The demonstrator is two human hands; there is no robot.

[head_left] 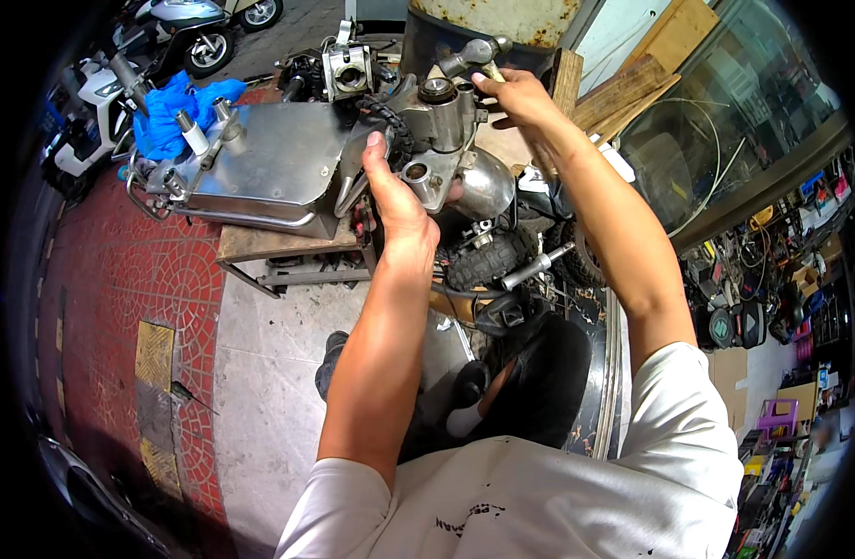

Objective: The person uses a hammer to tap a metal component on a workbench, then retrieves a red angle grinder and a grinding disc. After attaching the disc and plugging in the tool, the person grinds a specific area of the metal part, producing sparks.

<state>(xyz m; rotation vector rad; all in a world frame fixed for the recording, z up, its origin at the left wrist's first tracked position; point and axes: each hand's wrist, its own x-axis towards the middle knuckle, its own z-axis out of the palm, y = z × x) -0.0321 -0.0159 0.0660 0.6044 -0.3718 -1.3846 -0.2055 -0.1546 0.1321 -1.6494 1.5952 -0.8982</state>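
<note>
My left hand (401, 207) grips the near side of a bare-metal motorcycle part (443, 126) with upright round collars and a ring on top. Its thumb points up, and most of its fingers are hidden behind the metal. On the far right side, my right hand (521, 98) is closed around the pale handle of a hammer (474, 56). The hammer's steel head hangs just above and beyond the tallest collar, apart from it as far as I can see. A rounded silver housing (486, 184) sits right under the part.
A metal box (269, 149) with tube rails lies on a worn wooden stand (292, 250), with a blue plastic bag (181, 112) at its left. Behind are a carburettor-like metal body (346, 73) and a rusty drum (502, 23). Wooden boards (623, 93) lean right; a knobby tyre (493, 261) lies below.
</note>
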